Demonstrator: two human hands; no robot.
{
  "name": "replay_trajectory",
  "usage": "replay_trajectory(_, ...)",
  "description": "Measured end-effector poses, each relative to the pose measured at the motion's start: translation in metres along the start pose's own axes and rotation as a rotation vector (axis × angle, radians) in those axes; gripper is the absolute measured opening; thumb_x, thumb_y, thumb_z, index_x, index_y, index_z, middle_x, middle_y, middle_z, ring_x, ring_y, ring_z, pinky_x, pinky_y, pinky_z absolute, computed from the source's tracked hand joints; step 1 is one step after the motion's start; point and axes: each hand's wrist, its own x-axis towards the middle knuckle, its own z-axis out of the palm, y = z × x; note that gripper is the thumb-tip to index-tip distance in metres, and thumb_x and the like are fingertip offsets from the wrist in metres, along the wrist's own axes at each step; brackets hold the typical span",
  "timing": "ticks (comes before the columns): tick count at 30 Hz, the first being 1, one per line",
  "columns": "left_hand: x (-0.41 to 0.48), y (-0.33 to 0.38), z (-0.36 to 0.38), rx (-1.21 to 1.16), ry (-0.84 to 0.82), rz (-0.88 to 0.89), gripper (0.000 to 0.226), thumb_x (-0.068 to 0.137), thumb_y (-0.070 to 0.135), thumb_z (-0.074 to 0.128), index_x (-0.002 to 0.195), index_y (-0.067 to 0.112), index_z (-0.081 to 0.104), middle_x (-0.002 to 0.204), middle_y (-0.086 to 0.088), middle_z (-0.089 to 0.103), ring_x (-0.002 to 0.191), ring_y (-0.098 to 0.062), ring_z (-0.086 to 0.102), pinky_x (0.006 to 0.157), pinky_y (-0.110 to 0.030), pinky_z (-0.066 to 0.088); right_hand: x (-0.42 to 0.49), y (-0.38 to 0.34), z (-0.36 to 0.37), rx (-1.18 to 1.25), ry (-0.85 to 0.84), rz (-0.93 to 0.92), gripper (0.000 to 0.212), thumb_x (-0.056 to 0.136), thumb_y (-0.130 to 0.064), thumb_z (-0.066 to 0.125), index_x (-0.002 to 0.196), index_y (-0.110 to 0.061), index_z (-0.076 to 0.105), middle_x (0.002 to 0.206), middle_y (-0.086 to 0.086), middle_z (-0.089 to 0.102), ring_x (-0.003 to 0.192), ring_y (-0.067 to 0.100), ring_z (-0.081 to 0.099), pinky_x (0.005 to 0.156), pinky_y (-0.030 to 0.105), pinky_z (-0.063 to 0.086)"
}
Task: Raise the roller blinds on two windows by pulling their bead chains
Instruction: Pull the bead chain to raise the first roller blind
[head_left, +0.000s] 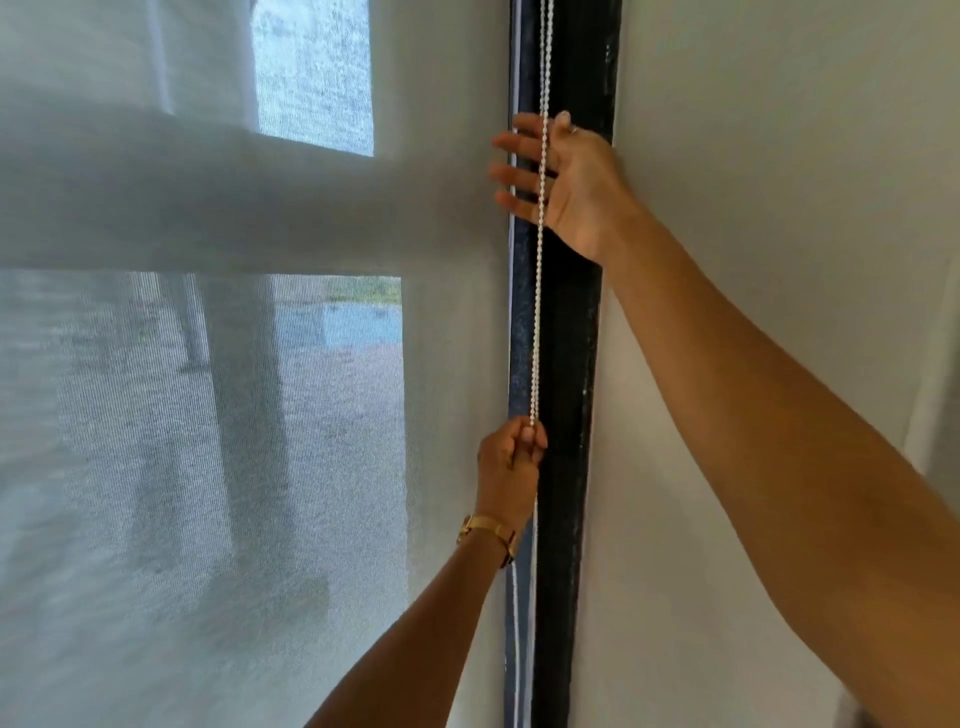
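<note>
A white bead chain (538, 312) hangs straight down in front of the black window frame (571, 364). My left hand (511, 470), with a gold watch on its wrist, is closed on the chain low down. Higher up, my right hand (561, 179) is raised with its fingers spread; the chain runs across its palm without being gripped. A pale see-through roller blind (234, 415) covers the window left of the frame, down across the whole view.
A plain light wall (753, 156) fills the right side, next to the black frame. Through the blind, a blurred outdoor scene with a pillar and ground shows. A thin strip of the blind's edge runs down along the frame.
</note>
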Motion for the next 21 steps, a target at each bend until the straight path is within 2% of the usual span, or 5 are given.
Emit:
replay_trajectory(5,-0.018,-0.020,-0.012,0.049,-0.118,-0.141,0.038,0.094,0.002,0.040,0.063,0.022,0.050,0.054,0.012,0.050,0.052,0.002,0.049,0.058,-0.013,0.040,-0.008,0.033,-0.001,-0.072,0.106,-0.081,0.036,0.097,-0.011,0.028,0.081,-0.016,0.060,0.051,-0.007,0.042,0.035,0.004,0.025,0.034,0.016,0.020)
replay_trajectory(9,-0.003,-0.010,-0.022,-0.022,-0.489,-0.427,0.034,0.097,0.010,0.036,0.079,0.016,0.065,0.057,0.010,0.067,0.059,-0.007,0.063,0.059,-0.024,0.052,-0.029,0.065,-0.006,0.006,0.166,-0.124,0.039,0.101,-0.015,0.027,0.066,-0.021,0.044,0.048,-0.008,0.034,0.034,0.003,0.022,0.031,0.015,0.015)
replay_trajectory(11,0.014,0.003,-0.025,-0.147,-0.514,-0.506,0.028,0.094,0.019,0.041,0.089,0.012,0.067,0.071,0.004,0.073,0.067,-0.014,0.067,0.066,-0.027,0.056,-0.040,0.082,-0.007,-0.032,0.163,-0.135,0.038,0.101,-0.010,0.027,0.067,-0.021,0.043,0.049,-0.008,0.034,0.036,0.002,0.023,0.032,0.014,0.016)
replay_trajectory(15,0.059,0.047,-0.029,-0.403,-0.264,-0.356,0.029,0.096,0.021,0.038,0.084,0.014,0.064,0.069,0.000,0.068,0.067,-0.015,0.062,0.062,-0.028,0.056,-0.065,0.122,-0.011,-0.030,0.177,-0.099,0.038,0.096,0.000,0.027,0.067,-0.020,0.042,0.050,-0.009,0.037,0.039,0.002,0.029,0.034,0.015,0.023)
replay_trajectory(21,0.121,0.126,-0.031,-0.286,-0.287,-0.169,0.047,0.100,0.040,0.024,0.106,0.012,0.062,0.093,-0.004,0.069,0.077,-0.016,0.068,0.068,-0.027,0.057,-0.116,0.179,-0.032,-0.127,0.179,0.003,0.035,0.095,0.001,0.028,0.069,-0.019,0.038,0.054,-0.002,0.032,0.039,0.002,0.025,0.035,0.014,0.021)
